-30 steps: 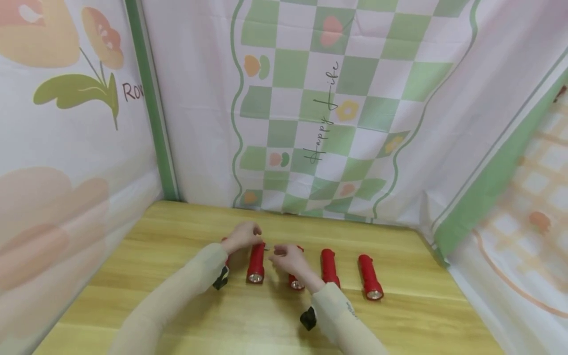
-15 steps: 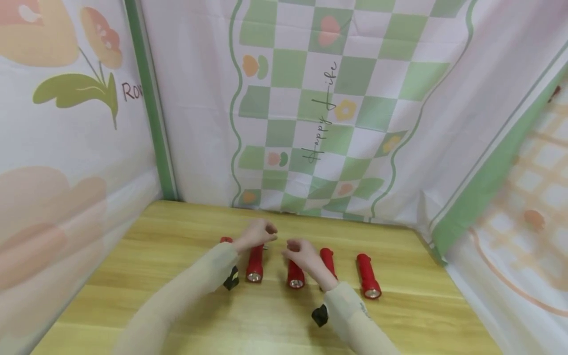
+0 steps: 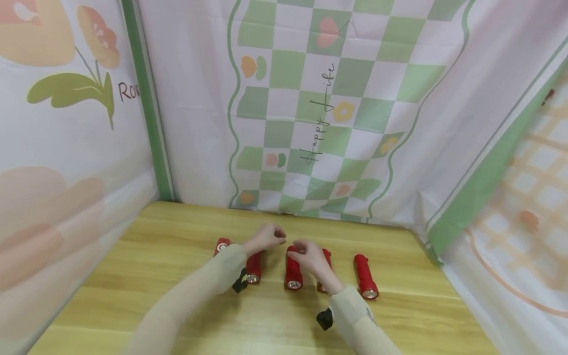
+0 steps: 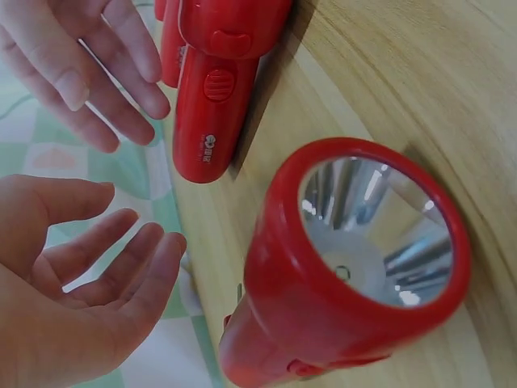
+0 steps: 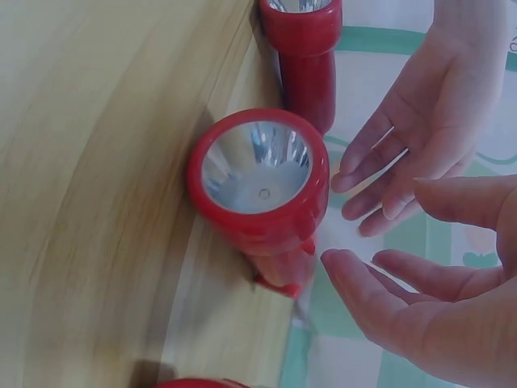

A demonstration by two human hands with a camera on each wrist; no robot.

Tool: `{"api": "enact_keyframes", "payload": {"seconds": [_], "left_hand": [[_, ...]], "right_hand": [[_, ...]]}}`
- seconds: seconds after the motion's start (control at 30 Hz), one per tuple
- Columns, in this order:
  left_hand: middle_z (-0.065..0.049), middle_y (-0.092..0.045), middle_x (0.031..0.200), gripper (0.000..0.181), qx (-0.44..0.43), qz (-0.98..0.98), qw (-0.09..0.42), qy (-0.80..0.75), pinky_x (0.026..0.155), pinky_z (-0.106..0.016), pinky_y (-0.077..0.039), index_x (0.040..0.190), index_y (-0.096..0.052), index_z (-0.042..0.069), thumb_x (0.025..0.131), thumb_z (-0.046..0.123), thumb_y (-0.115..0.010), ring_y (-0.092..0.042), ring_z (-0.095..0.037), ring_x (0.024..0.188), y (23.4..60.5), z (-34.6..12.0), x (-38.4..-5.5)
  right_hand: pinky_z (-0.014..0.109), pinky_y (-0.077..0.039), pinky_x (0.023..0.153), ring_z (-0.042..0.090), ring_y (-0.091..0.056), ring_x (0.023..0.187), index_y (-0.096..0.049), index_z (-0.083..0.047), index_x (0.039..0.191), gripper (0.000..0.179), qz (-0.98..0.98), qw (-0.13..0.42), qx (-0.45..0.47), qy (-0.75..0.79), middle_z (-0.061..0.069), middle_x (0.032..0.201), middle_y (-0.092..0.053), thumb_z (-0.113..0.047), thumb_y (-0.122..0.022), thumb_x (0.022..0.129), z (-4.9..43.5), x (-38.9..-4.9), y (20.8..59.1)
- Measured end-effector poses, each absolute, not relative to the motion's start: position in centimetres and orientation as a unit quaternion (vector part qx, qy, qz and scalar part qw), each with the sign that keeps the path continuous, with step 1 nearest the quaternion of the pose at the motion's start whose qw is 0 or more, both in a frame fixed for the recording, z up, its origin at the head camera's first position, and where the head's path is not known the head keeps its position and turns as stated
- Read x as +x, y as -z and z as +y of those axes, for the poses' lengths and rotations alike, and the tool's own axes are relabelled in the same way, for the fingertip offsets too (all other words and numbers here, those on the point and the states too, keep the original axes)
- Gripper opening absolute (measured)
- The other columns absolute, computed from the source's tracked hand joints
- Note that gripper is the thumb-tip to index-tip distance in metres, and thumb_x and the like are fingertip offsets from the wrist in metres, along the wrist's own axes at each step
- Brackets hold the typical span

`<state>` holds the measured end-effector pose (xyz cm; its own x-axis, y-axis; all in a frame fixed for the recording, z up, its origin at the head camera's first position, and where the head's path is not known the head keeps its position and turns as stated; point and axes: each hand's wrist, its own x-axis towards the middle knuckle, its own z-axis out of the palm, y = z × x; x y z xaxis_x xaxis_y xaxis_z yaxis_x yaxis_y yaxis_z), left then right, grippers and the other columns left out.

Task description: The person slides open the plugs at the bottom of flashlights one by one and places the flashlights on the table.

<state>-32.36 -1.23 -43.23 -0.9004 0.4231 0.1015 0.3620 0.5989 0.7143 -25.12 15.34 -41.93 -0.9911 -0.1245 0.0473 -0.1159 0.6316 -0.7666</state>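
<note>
Several red flashlights lie in a row on the wooden table, lenses toward me. My left hand (image 3: pixel 267 237) hovers above the gap between the second flashlight (image 3: pixel 253 271) from the left and the middle flashlight (image 3: pixel 293 273). My right hand (image 3: pixel 310 259) is over the space between the middle flashlight and the flashlight (image 3: pixel 327 257) to its right, partly covering both. Neither hand holds anything; the fingers are loosely bent. In the left wrist view, a flashlight's red head (image 4: pixel 275 275) looms close beside the left hand (image 4: pixel 97 299). The right wrist view shows another flashlight (image 5: pixel 266 222) beside the right hand (image 5: pixel 452 307).
The leftmost flashlight (image 3: pixel 222 244) is partly hidden by my left sleeve (image 3: pixel 222 268). At the row's right end lies one more flashlight (image 3: pixel 366 276). A printed curtain (image 3: pixel 199 123) hangs behind the wooden table (image 3: pixel 412 315) and along both sides.
Both hands have drifted right over the row, the left one from above the second flashlight. More of the leftmost and middle flashlights shows. The flashlights stay in place on the table.
</note>
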Motion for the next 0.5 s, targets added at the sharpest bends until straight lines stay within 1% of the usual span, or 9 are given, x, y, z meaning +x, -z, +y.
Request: {"api": "enact_keyframes", "payload": {"seconds": [0.23, 0.33, 0.5], "left_hand": [[-0.018, -0.074, 0.101, 0.017, 0.219, 0.892, 0.049, -0.393, 0.086, -0.034, -0.059, 0.101, -0.071, -0.002, 0.087, 0.008, -0.070, -0.070, -0.028, 0.095, 44.0, -0.5, -32.8], [-0.017, -0.074, 0.103, 0.019, 0.215, 0.895, 0.057, -0.386, 0.087, -0.036, -0.059, 0.103, -0.071, -0.002, 0.088, 0.009, -0.069, -0.069, -0.028, 0.096, 44.2, -0.2, -32.8], [-0.021, -0.073, 0.107, 0.025, 0.224, 0.897, 0.063, -0.375, 0.091, -0.041, -0.058, 0.108, -0.069, -0.005, 0.089, 0.012, -0.068, -0.069, -0.032, 0.100, 44.4, 0.2, -32.3]], "right_hand": [[0.050, -0.054, 0.100, 0.043, -0.064, 0.114, -0.058, 0.012, 0.127, 0.044, 0.905, 0.009, -0.055, 0.422, 0.031, 0.126, -0.063, -0.010, -0.068, 0.091, 15.9, -24.8, 42.3], [0.049, -0.054, 0.099, 0.042, -0.064, 0.115, -0.058, 0.011, 0.127, 0.044, 0.909, 0.012, -0.044, 0.414, 0.030, 0.127, -0.063, -0.012, -0.068, 0.091, 16.2, -24.7, 42.4], [0.049, -0.054, 0.099, 0.041, -0.064, 0.115, -0.059, 0.010, 0.126, 0.044, 0.914, 0.012, -0.033, 0.405, 0.030, 0.126, -0.064, -0.014, -0.068, 0.091, 16.5, -24.4, 42.7]]}}
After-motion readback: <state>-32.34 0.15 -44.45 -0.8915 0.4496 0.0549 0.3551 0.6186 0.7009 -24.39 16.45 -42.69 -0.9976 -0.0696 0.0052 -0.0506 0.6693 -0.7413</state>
